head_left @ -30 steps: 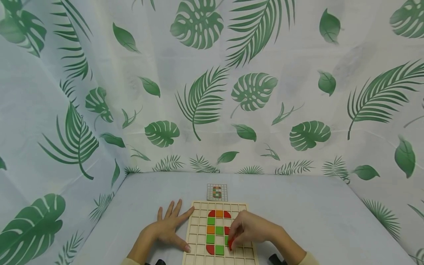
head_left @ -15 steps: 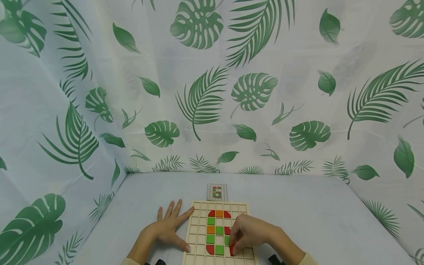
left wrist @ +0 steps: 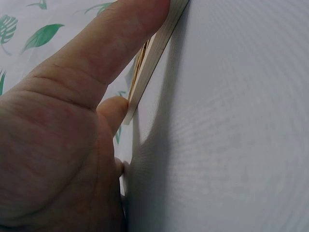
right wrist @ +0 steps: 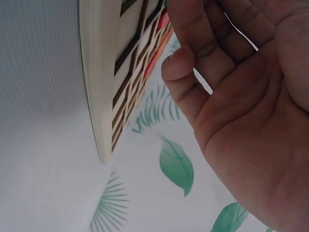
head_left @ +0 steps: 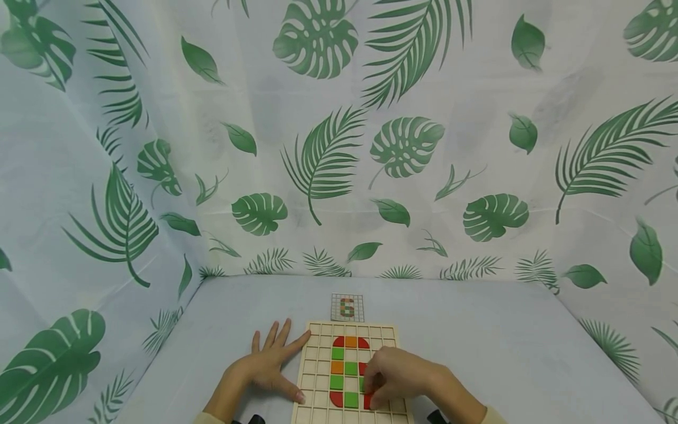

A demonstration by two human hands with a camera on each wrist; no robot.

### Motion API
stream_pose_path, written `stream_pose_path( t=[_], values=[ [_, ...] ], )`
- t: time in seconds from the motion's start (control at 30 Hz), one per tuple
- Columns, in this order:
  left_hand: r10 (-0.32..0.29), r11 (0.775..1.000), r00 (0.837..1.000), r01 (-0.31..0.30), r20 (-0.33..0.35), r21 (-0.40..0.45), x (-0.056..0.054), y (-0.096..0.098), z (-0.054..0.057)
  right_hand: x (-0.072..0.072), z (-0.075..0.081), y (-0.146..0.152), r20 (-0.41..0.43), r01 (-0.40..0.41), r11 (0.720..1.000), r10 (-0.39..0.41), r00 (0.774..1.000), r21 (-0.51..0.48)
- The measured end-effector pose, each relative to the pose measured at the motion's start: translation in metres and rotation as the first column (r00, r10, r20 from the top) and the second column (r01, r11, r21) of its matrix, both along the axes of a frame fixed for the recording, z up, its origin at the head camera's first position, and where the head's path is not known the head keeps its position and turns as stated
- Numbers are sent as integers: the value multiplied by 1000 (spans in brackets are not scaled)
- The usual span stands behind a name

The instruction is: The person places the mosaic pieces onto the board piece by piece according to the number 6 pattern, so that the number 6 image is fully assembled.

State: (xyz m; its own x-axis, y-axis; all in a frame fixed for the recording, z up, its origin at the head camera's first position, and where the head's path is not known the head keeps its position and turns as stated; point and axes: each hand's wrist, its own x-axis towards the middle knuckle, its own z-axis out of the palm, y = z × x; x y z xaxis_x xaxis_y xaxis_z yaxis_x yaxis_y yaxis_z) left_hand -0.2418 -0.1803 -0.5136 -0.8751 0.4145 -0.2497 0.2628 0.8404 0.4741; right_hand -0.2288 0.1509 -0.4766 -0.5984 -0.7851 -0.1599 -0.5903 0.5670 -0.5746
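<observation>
A wooden grid board (head_left: 318,400) lies on the table in the head view, with red, orange and green tiles forming a figure 6. My left hand (head_left: 267,364) is spread at the board's left edge; its thumb and index fingertips touch the rim. In the left wrist view the thumb lies over the board's side (left wrist: 149,72). My right hand (head_left: 401,372), fingers curled, pinches a red tile (head_left: 367,401) at the figure's lower right corner. That tile looks flat in its cell, partly hidden by the fingertips. The right wrist view does not show it.
A small card (head_left: 347,307) printed with a grid and a coloured 6 lies just beyond the board. The pale table (head_left: 477,330) meets a leaf-patterned cloth (head_left: 339,235) at the back and sides. Black wrist gear (head_left: 437,417) shows below the right wrist.
The red tile, earlier tilted in my right fingers, has come down into the lower right cell. My right hand has dropped slightly toward me. The left hand keeps its place.
</observation>
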Motion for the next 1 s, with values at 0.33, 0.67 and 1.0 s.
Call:
stream_pose_path(
  t=[0.33,0.67,1.0],
  values=[
    [-6,1000,1000,6,9,6,-1,0,1,2,1,-5,-58,-30,1000,31,998,8],
    [-10,1000,1000,9,9,20,0,0,0,0,-5,-6,-118,-61,998,62,991,8],
    [-21,1000,1000,21,4,24,1,-1,1,2,-6,-8,-135,-57,998,58,989,14]
  ],
)
